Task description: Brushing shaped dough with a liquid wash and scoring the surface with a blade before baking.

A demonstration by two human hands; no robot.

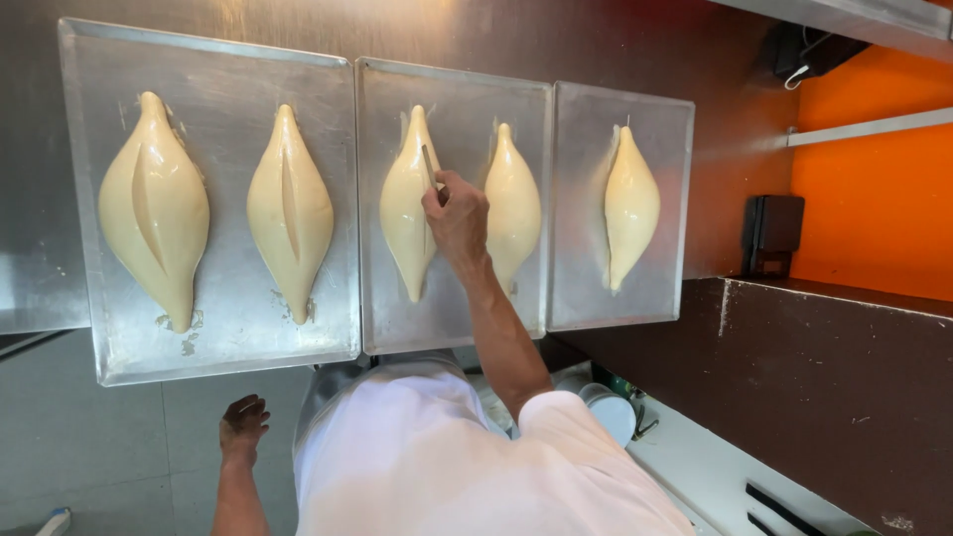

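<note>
My right hand (457, 216) is closed on a thin blade (428, 164) whose tip rests on a pale spindle-shaped dough loaf (405, 203) on the middle metal tray (452, 318). A second, uncut loaf (513, 206) lies beside it on that tray. The left tray (218, 347) carries two loaves, one (154, 208) and another (290, 210), each with a long slit down its length. The right tray (615, 308) bears one loaf (631, 206). My left hand (242, 425) hangs low with loosely curled fingers, holding nothing.
The trays sit on a steel counter (40, 199). An orange wall (874, 208) with shelves and a small black box (772, 233) is at right. A dark brown surface (844, 377) and a white cup (608, 409) lie lower right.
</note>
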